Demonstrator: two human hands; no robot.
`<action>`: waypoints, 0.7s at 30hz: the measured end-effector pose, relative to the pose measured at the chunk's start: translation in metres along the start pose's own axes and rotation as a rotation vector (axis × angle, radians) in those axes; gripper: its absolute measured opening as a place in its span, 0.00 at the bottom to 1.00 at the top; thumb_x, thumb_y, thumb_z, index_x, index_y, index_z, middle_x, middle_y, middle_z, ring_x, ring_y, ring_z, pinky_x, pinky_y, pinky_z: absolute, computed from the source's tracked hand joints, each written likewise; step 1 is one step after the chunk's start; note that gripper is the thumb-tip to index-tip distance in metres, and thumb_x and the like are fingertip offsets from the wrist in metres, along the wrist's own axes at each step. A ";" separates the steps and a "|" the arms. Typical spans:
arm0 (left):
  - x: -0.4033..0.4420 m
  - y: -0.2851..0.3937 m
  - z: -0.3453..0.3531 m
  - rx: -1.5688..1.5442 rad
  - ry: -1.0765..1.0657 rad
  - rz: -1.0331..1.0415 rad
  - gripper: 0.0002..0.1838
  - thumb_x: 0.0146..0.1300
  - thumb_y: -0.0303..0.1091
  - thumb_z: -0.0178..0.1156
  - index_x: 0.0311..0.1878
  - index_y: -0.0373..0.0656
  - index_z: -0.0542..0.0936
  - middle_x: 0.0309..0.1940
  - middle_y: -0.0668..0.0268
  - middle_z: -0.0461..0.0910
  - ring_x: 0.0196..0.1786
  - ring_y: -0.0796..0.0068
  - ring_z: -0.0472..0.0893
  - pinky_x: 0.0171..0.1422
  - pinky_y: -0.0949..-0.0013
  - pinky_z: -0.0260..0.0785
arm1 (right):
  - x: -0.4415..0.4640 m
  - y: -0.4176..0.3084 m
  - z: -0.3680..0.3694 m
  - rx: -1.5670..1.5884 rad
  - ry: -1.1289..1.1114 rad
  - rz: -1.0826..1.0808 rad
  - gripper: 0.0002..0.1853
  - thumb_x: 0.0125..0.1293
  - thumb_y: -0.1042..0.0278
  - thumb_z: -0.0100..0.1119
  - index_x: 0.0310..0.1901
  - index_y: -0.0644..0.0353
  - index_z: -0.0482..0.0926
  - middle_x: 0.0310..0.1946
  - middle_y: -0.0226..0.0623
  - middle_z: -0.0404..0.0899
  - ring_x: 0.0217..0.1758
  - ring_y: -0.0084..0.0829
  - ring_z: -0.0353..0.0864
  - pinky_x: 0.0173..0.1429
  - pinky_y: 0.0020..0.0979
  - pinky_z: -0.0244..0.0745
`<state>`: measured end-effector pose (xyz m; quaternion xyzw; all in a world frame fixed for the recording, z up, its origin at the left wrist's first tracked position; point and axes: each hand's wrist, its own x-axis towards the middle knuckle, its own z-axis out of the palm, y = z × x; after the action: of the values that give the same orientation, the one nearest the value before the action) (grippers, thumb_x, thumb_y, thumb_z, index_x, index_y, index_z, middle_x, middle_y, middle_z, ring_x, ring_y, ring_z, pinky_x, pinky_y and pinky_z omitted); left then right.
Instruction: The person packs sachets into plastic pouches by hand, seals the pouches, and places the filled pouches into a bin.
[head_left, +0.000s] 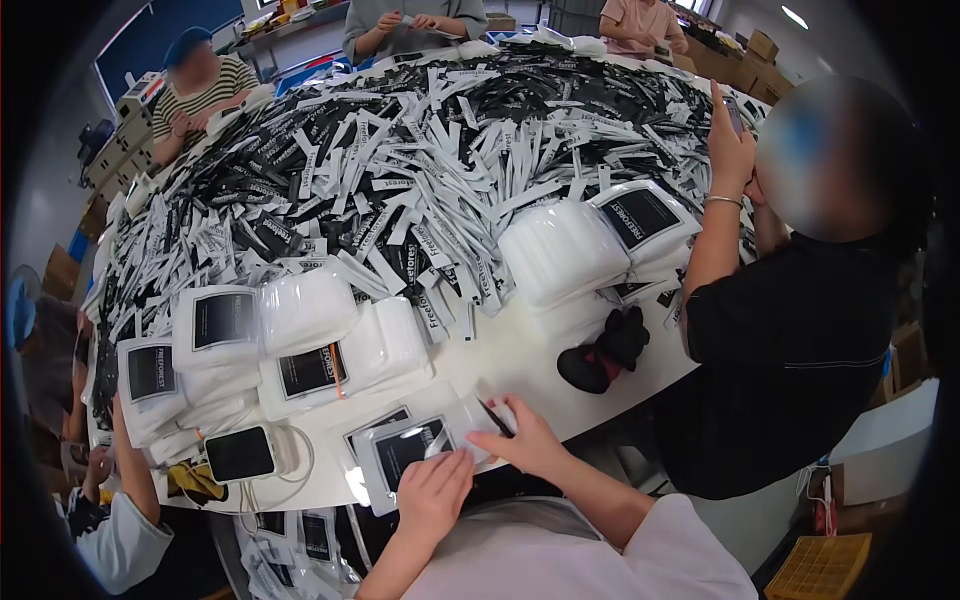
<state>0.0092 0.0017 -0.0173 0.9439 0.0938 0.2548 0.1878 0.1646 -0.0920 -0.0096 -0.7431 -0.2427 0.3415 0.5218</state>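
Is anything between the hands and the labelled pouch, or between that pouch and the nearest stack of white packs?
Nothing visible blocks the grasp: the left hand touches the pouch; the right hand holds a slim dark item at its end. A second labelled pouch lies between it and the stack.

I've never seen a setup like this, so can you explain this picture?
No machine here: these are a person's bare hands, seen by a camera worn on their head, looking forward and down. The left hand lies on a clear packet with a black label; the right hand is at its other end, a thin dark object between thumb and fingers. The white table bears a big heap of black and white sachets, plus stacks of white packs. Other people surround it.
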 end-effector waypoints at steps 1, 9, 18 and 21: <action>-0.008 -0.002 0.003 -0.001 -0.127 0.033 0.24 0.44 0.32 0.69 0.47 0.39 0.76 0.48 0.58 0.75 0.50 0.58 0.74 0.53 0.58 0.65 | -0.005 0.003 0.007 -0.039 0.072 -0.140 0.15 0.59 0.59 0.58 0.35 0.66 0.75 0.28 0.44 0.78 0.26 0.31 0.77 0.35 0.29 0.72; 0.008 -0.002 -0.014 -0.175 0.027 -0.131 0.59 0.31 0.44 0.72 0.68 0.40 0.50 0.60 0.44 0.57 0.57 0.42 0.63 0.57 0.39 0.52 | -0.030 -0.037 0.007 -0.126 -0.339 -0.090 0.16 0.57 0.63 0.61 0.43 0.67 0.77 0.27 0.44 0.80 0.29 0.25 0.78 0.36 0.26 0.72; 0.019 -0.002 -0.029 -0.296 -0.057 -0.099 0.52 0.33 0.32 0.69 0.66 0.39 0.54 0.55 0.49 0.66 0.55 0.50 0.68 0.54 0.56 0.61 | -0.034 -0.036 0.013 -0.049 -0.331 -0.102 0.15 0.54 0.63 0.65 0.40 0.63 0.79 0.20 0.32 0.76 0.22 0.15 0.65 0.26 0.21 0.65; 0.011 -0.002 -0.033 -0.479 -0.093 -0.146 0.48 0.33 0.31 0.69 0.64 0.37 0.59 0.52 0.51 0.70 0.51 0.53 0.71 0.52 0.60 0.64 | -0.032 -0.050 0.001 -0.132 -0.351 -0.159 0.16 0.53 0.61 0.67 0.40 0.62 0.78 0.22 0.31 0.77 0.23 0.16 0.66 0.27 0.21 0.65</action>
<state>0.0013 0.0171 0.0133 0.8740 0.0899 0.2119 0.4280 0.1425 -0.0971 0.0457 -0.6833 -0.4097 0.4069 0.4469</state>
